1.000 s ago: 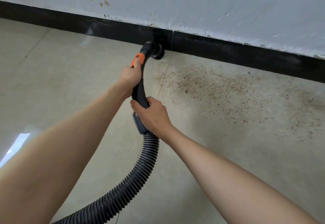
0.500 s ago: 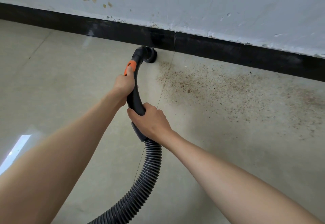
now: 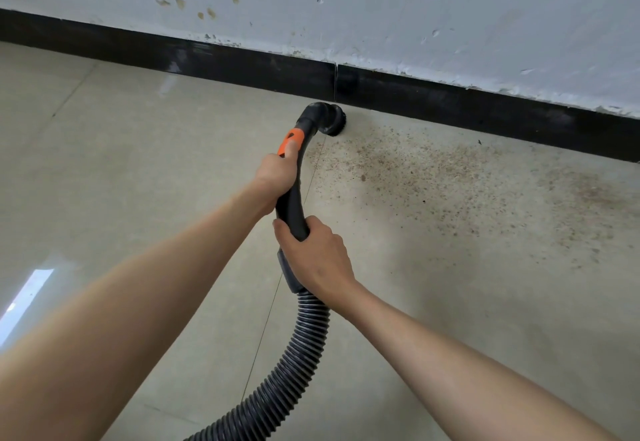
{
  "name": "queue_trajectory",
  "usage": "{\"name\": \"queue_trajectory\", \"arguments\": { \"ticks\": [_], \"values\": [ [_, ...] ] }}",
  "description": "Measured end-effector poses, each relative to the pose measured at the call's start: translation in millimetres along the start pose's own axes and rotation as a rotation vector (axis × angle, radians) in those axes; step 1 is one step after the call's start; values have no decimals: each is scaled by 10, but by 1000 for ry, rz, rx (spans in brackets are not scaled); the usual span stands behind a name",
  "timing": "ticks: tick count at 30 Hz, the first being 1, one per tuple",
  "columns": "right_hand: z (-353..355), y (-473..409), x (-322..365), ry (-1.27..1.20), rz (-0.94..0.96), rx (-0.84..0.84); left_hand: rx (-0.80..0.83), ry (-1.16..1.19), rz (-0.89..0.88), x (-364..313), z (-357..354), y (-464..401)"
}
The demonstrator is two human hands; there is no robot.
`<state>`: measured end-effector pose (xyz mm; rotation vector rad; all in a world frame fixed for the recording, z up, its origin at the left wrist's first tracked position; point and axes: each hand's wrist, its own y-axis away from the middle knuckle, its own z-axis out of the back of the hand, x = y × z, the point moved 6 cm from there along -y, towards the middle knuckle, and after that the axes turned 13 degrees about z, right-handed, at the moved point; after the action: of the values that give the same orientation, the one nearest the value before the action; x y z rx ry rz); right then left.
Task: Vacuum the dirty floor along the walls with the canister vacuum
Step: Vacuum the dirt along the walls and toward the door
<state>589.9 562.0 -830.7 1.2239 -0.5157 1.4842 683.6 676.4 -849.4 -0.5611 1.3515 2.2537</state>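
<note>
Okay, head view: left hand (image 3: pixel 277 173) is gripping the black vacuum handle (image 3: pixel 292 205), thumb lying on its orange switch (image 3: pixel 291 140); right hand (image 3: pixel 317 257) is wrapping the handle just below, above the ribbed hose (image 3: pixel 298 357). Brush nozzle (image 3: pixel 329 121) is sitting beyond the left-hand grip, touching the floor (image 3: pixel 138 163) by the black baseboard (image 3: pixel 242 62), with dirt (image 3: pixel 415 177) spreading to its right.

Nozzle (image 3: pixel 330 121) against baseboard (image 3: pixel 450 108); dirt (image 3: pixel 433 177) right.

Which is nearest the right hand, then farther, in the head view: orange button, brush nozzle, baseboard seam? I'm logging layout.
From the right hand:
1. Orange button, up the handle by the left thumb.
2. Brush nozzle, at the tip, on the floor.
3. Baseboard seam, behind the nozzle.
</note>
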Motion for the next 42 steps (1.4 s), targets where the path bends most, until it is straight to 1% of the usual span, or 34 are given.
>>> {"name": "queue_trajectory", "arguments": {
  "ticks": [5,9,14,18,22,24,26,30,42],
  "values": [
    [-16,50,-23,53,-5,16,15,24,13,93,-35,25],
    [-58,-45,71,24,21,52,-9,42,16,42,113,14],
    [-143,-271,248,-8,58,142,-58,190,52,4,399,-13],
    [-265,-253,267,-29,64,200,-84,241,72,111,535,7],
    [-389,-61,118,-43,30,259,-30,286,117,361,497,51],
    [-420,67,23,-25,18,227,-15,281,130,466,429,91],
    [-410,179,-26,-26,18,152,-20,259,130,513,372,133],
    [-305,249,-17,-24,28,48,-17,230,117,479,291,181],
    [-161,278,-56,-37,-2,5,26,95,80,306,65,271]
  ]
}}
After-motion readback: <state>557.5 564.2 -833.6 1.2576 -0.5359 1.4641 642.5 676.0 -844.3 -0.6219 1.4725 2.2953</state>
